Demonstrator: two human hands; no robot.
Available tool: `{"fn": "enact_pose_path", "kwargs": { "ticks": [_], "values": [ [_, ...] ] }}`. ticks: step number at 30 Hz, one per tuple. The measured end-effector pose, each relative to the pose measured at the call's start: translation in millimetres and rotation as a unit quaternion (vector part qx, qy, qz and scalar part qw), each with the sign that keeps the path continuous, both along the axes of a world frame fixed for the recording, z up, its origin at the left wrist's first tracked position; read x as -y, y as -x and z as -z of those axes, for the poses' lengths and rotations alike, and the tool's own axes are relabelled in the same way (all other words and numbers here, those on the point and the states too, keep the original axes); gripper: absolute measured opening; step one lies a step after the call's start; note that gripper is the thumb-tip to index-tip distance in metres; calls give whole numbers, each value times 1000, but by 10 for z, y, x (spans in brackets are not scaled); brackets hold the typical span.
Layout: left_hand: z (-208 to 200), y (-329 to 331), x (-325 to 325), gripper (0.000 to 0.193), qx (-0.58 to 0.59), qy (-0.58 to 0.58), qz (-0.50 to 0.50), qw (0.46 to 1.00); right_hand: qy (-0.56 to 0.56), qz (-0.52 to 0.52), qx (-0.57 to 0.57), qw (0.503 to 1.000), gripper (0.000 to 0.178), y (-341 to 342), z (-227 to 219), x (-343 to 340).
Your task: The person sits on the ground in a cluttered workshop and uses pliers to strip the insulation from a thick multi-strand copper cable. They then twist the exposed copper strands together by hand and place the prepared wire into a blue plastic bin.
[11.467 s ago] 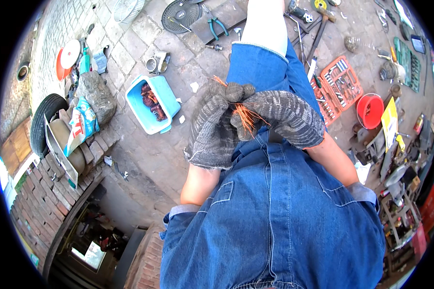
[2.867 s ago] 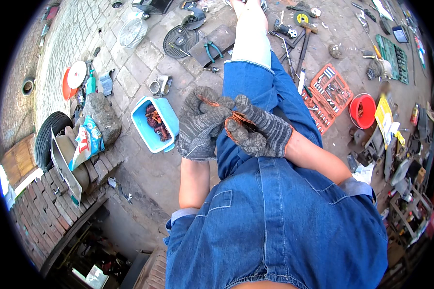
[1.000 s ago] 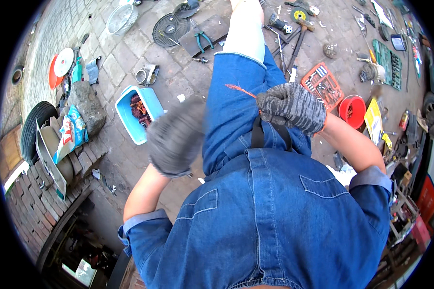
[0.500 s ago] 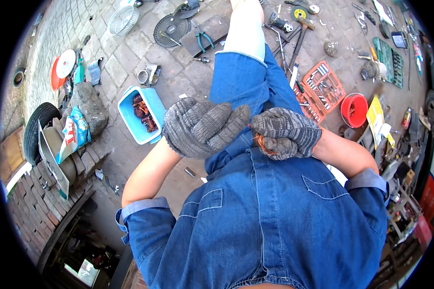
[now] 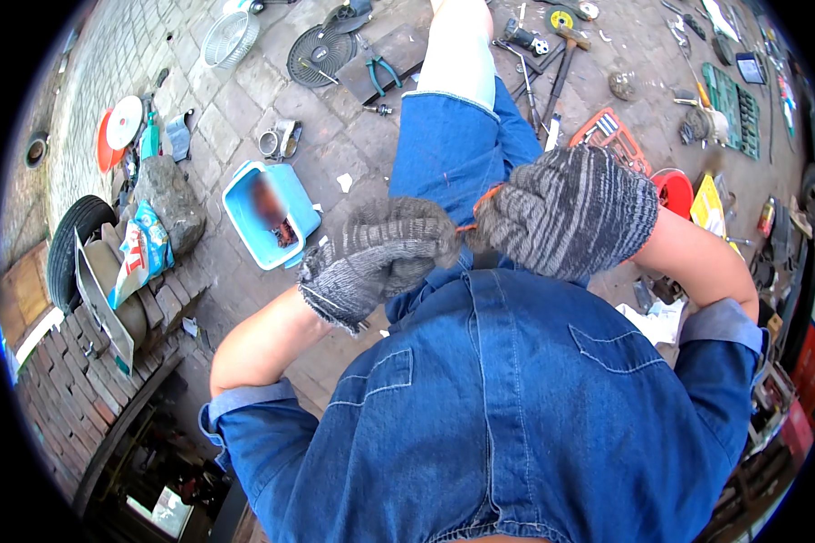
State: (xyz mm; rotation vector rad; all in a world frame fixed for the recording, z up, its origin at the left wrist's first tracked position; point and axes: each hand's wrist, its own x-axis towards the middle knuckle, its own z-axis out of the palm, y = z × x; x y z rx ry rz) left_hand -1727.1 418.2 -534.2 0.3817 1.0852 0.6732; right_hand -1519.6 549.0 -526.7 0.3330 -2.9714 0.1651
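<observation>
Both my hands wear grey knitted gloves and meet in front of my denim shirt, above my lap. My left hand (image 5: 378, 257) is closed in a pinch, its fingertips pressed at one end of an orange-copper wire (image 5: 467, 228). Opposite it, my right hand (image 5: 566, 213) is curled shut around the same wire, which also shows at the thumb side of that glove. Only a short stretch of wire is visible between the gloves; the rest is hidden in the fists. Left of my knees stands a light blue basin (image 5: 303, 204) with reddish-brown coiled pieces in it.
Beyond my right hand lie an orange socket set case (image 5: 632, 152), a red bucket (image 5: 673, 192), a hammer (image 5: 566, 72) and a green tool case (image 5: 743, 113). A black fan grille (image 5: 321, 56) and pliers (image 5: 383, 72) lie ahead. At left are a stone (image 5: 167, 204) and a tyre (image 5: 74, 240).
My right hand has moved right and up, now partly covering the orange case. My left hand has turned and closed to a pinch, and the wire shows between the two gloves.
</observation>
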Motion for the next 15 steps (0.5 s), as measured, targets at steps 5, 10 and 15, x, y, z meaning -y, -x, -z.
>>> {"fn": "enact_pose_path", "kwargs": {
  "ticks": [5, 10, 15],
  "values": [
    [89, 2, -30, 48, -242, -203, -49, 948, 334, 137, 90, 928, 23, -35, 164, 48],
    [-5, 209, 155, 35, -632, -580, 30, 512, 671, 229, 111, 696, 24, -52, 247, 126],
    [11, 21, 116, 37, -551, -663, 168, 478, 911, 243, 227, 246, 28, -50, 314, 192]
  ]
}}
